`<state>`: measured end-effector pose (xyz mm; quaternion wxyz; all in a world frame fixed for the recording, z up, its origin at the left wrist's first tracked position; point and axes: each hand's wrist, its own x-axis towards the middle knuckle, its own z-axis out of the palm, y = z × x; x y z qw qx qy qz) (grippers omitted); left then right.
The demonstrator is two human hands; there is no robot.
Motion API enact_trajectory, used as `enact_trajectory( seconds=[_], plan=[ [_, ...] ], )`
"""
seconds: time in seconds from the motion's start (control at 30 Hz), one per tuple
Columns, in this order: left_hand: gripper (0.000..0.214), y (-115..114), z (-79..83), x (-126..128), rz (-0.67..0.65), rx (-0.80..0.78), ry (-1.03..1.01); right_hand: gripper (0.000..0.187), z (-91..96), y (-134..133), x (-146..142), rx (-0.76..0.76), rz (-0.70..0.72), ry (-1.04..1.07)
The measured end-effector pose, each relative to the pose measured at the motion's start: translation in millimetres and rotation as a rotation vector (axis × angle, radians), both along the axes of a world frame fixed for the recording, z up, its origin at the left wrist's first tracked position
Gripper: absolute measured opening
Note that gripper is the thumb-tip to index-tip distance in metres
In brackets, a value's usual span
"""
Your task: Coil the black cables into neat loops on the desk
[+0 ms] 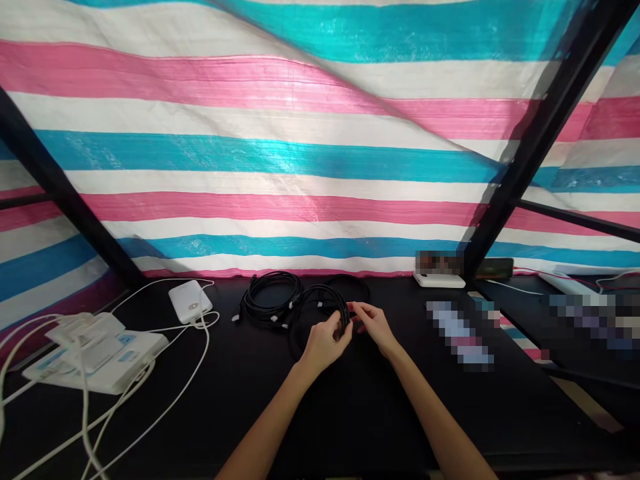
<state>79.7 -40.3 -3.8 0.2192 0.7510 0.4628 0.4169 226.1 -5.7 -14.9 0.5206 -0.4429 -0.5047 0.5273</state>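
Observation:
My left hand [326, 341] is closed around the right side of a coiled black cable [320, 293], its thumb and fingers gripping the bundled strands. The coil is raised slightly off the black table. Just to the right, my right hand [374, 325] pinches at the coil's edge with thumb and forefinger; the exact spot under its fingertips is partly hidden. Left of my hands lie more coiled black cables [270, 298] with small white tags. Behind the held coil, another black loop [363, 283] rests on the tabletop.
White cables, a white square device [190, 301] and a white box [143, 357] with packets on top occupy the left. At the back right stands a white device [440, 281]; a blurred-out object [460, 333] lies nearer. Black frame posts [545, 127] and a striped sheet [280, 160] enclose the table.

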Motion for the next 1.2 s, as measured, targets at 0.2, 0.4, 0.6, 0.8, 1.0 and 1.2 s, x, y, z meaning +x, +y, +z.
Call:
enact_trajectory(
  seconds=[0.2, 0.4, 0.6, 0.8, 1.0, 1.2],
  plan=[
    [0.023, 3, 6.2, -12, 0.158, 0.042, -0.296, 0.039, -16.7, 8, 6, 0.01, -0.181, -0.107],
    [0.023, 2, 0.8, -15, 0.218, 0.179, -0.408, 0.038, -28.8, 10, 6, 0.022, -0.183, -0.178],
    [0.029, 0, 1.5, -15, 0.202, 0.247, -0.347, 0.039, -25.3, 9, 4, 0.027, -0.11, -0.163],
    [0.036, -8, 9.9, -4, 0.008, 0.004, -0.407, 0.037, -19.9, 4, -5, -0.003, 0.088, -0.072],
    [0.041, 0, 12.6, -3, -0.135, -0.261, -0.522, 0.044, -7.0, 0, -7, -0.091, 0.076, 0.048],
    [0.043, 9, 16.2, -8, -0.022, -0.379, -0.569, 0.04, 1.9, -1, -2, 0.0, 0.033, 0.069]
  ],
)
